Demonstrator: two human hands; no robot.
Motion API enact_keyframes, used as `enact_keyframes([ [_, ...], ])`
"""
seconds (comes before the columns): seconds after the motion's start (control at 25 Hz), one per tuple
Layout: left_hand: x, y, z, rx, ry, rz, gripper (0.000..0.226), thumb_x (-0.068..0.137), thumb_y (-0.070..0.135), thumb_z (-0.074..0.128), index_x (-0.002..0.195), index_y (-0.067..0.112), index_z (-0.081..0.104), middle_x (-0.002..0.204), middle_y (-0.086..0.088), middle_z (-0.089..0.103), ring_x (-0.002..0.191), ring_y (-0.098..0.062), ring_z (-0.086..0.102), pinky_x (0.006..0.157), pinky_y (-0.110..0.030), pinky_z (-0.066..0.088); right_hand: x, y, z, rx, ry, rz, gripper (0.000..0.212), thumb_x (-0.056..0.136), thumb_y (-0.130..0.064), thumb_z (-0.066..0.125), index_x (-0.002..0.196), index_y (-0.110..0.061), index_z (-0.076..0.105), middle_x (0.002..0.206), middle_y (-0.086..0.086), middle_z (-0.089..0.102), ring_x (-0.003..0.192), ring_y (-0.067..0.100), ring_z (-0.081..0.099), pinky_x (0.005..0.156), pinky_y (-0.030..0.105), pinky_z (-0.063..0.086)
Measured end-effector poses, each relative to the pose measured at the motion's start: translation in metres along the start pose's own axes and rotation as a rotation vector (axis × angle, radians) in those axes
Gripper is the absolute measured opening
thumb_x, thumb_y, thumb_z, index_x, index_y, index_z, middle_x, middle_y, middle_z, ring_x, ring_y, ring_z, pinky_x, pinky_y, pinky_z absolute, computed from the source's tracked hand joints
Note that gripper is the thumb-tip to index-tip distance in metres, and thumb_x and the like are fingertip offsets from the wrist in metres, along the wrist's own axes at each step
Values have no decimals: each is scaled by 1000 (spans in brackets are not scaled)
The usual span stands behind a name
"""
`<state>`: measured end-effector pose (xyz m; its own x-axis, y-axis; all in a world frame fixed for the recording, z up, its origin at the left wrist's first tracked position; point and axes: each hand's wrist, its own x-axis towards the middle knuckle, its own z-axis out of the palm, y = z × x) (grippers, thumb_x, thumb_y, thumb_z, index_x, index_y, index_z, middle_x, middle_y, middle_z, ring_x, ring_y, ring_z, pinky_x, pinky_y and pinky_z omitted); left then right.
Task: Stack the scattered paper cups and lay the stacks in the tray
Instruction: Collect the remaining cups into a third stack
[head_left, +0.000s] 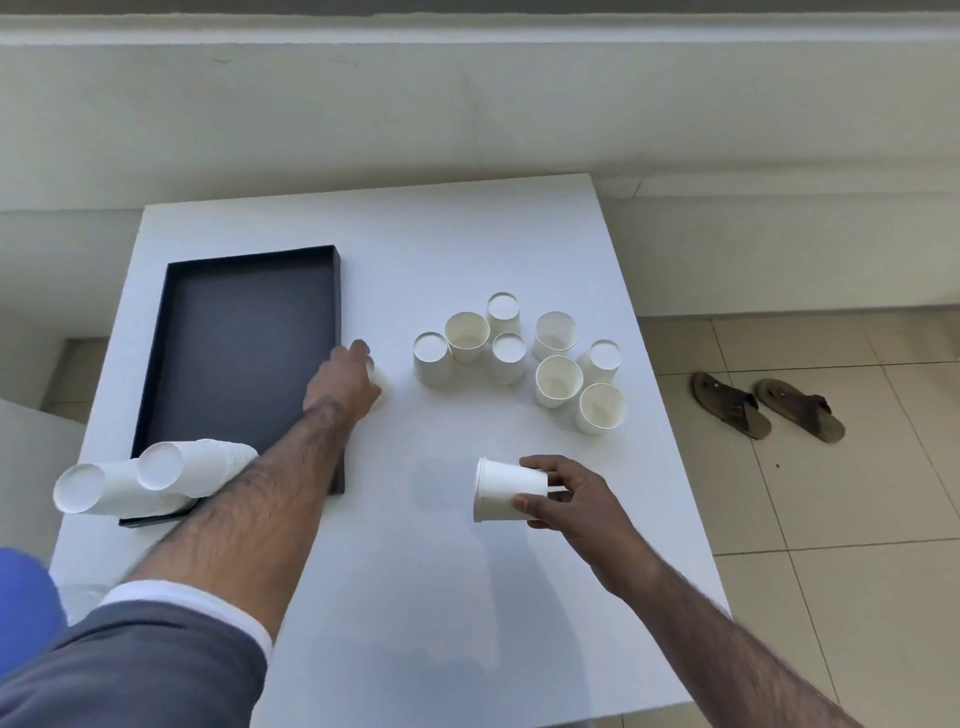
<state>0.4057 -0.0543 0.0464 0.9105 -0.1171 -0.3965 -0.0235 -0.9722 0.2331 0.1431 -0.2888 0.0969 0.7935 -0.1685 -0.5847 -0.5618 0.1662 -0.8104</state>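
Note:
A black tray (249, 270) lies on the left of the white table (467, 234). Two stacks of white paper cups (156, 478) lie on their sides across the tray's near end, bases poking past its edge. My left hand (340, 382) reaches just right of the tray and closes on a single white cup (379, 382), mostly hidden by my fingers. My right hand (561, 493) holds another white cup (506, 491) sideways above the table's near centre, rim to the left. Several loose cups (519, 358), some upright and some upside down, stand clustered at the centre right.
The table's right edge (654, 364) drops to a tiled floor where a pair of brown sandals (763, 405) lies. A pale wall ledge runs behind the table. A blue object (26, 597) shows at the lower left.

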Motion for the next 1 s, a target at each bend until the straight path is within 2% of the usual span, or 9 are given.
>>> enact_keyframes([
  [0.12, -14, -1, 0, -192, 4, -144, 53, 85, 29, 79, 122, 8, 49, 115, -11, 58, 103, -34, 61, 79, -41, 53, -3, 5, -1, 13, 1, 18, 43, 78, -17, 84, 119, -26, 71, 116, 9, 67, 103, 30, 71, 88, 38, 62],
  [0.24, -53, -4, -2, -792, -5, -278, 62, 80, 45, 79, 121, 5, 58, 116, -17, 66, 82, -24, 59, 64, -33, 49, -2, 3, 7, 81, -4, 15, 47, 74, -21, 84, 119, -24, 71, 115, 10, 68, 104, 30, 72, 89, 41, 62],
  [0.36, -113, 0, -5, -1364, -332, -244, 62, 88, 36, 77, 142, 19, 52, 124, -10, 66, 93, -25, 66, 82, -36, 59, 1, -6, 20, 192, -34, -9, 39, 86, -9, 80, 121, -19, 70, 114, 11, 68, 103, 29, 72, 93, 45, 61],
  [0.44, -148, 2, -9, -1279, -455, -100, 74, 85, 32, 78, 148, 41, 40, 129, -3, 68, 110, -25, 67, 102, -41, 52, 2, -16, 28, 235, -50, -34, 37, 88, -6, 77, 122, -17, 69, 114, 12, 67, 100, 26, 71, 94, 46, 60],
  [0.56, -171, -1, -21, -920, -493, 99, 86, 78, 37, 81, 148, 57, 35, 122, -2, 71, 107, -20, 69, 98, -36, 52, -1, -27, 30, 208, -85, -60, 36, 89, -4, 76, 122, -17, 69, 119, 16, 66, 99, 25, 71, 93, 44, 60],
  [0.68, -175, -2, -39, -726, -395, 190, 41, 85, 33, 80, 122, 35, 63, 111, -1, 72, 87, -14, 72, 82, -32, 56, -5, -31, 25, 196, -110, -57, 37, 89, -4, 76, 122, -17, 68, 126, 20, 64, 99, 25, 71, 93, 43, 60],
  [0.8, -182, 1, -46, -927, -285, 153, 26, 101, 34, 65, 105, 9, 70, 104, -11, 76, 96, -24, 75, 76, -27, 61, -10, -31, 21, 242, -114, -57, 37, 89, -4, 75, 124, -15, 67, 130, 24, 63, 100, 26, 72, 94, 43, 59],
  [0.88, -183, 2, -41, -1081, -242, 99, 35, 105, 37, 56, 114, 6, 69, 112, -16, 75, 101, -27, 75, 78, -24, 60, -14, -29, 22, 267, -110, -60, 37, 89, -4, 74, 124, -14, 67, 131, 25, 62, 100, 26, 71, 94, 43, 59],
  [1.0, -185, 5, -23, -1269, -284, 42, 43, 105, 42, 52, 133, 12, 64, 130, -12, 70, 112, -28, 73, 99, -41, 58, -18, -27, 25, 289, -79, -67, 37, 90, -2, 73, 125, -13, 66, 127, 24, 64, 99, 26, 71, 95, 45, 59],
])
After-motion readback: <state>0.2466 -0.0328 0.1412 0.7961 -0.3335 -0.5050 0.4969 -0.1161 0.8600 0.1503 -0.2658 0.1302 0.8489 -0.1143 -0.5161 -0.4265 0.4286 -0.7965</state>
